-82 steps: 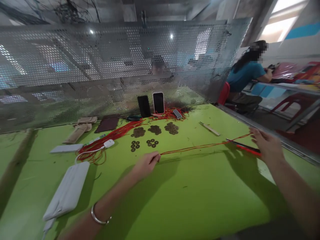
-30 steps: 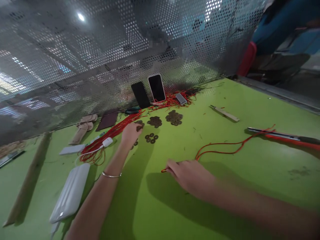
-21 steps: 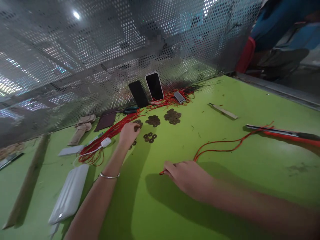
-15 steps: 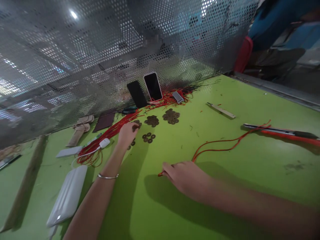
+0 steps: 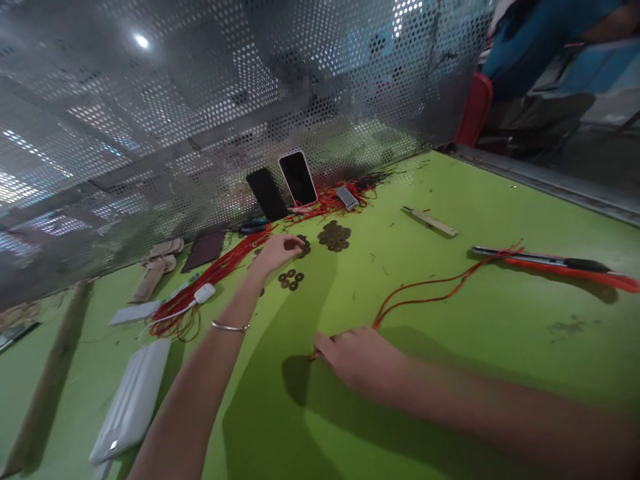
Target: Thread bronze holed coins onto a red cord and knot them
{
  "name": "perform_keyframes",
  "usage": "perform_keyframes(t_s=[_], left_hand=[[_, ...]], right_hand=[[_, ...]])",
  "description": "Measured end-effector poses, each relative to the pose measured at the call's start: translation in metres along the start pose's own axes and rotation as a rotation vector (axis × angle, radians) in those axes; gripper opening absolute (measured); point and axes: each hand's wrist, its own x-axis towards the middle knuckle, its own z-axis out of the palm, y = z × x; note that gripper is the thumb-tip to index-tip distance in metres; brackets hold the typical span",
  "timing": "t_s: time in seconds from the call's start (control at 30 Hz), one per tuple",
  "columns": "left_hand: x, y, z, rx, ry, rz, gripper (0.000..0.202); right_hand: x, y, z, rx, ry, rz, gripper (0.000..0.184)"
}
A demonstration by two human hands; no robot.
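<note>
My right hand (image 5: 357,360) is closed on a red cord (image 5: 425,300); a short tip sticks out past the fingertips, and the doubled length trails right to a craft knife. My left hand (image 5: 280,253), with a silver bangle at its wrist, reaches to a pile of brown holed coins (image 5: 306,248). Its fingers are curled and pinched at the pile's edge; whatever lies between the tips is too small to make out. Just right is a bigger coin pile (image 5: 334,237). Nearer me lies a small ring of coins (image 5: 291,279). Other coins are partly hidden by my left hand.
The craft knife (image 5: 540,259) lies right, beyond it a tweezers-like tool (image 5: 430,221). Two phones (image 5: 299,179) lean on the perforated metal screen (image 5: 200,100). A red cord bundle (image 5: 210,280), white power bank (image 5: 133,400) and wooden strip (image 5: 55,373) lie left. A person sits beyond.
My left hand has moved right, from the leftmost coins to the middle pile. My right hand still grips the cord in about the same place. The view has shifted slightly.
</note>
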Motion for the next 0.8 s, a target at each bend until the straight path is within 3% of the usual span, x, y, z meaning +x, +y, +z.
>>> perform_keyframes(t_s=[0.17,0.63,0.8], left_hand=[[0.011,0.000,0.003,0.103,-0.033,0.039,0.025],[0.000,0.000,0.000,0.266,-0.030,0.173,0.020],[-0.006,-0.001,-0.001,0.270,-0.037,0.208,0.028]], right_hand=[[0.002,-0.001,-0.003,0.027,-0.041,-0.007,0.038],[0.001,-0.003,-0.006,0.050,-0.099,-0.043,0.036],[0.003,-0.003,-0.008,0.054,-0.106,-0.049,0.039]])
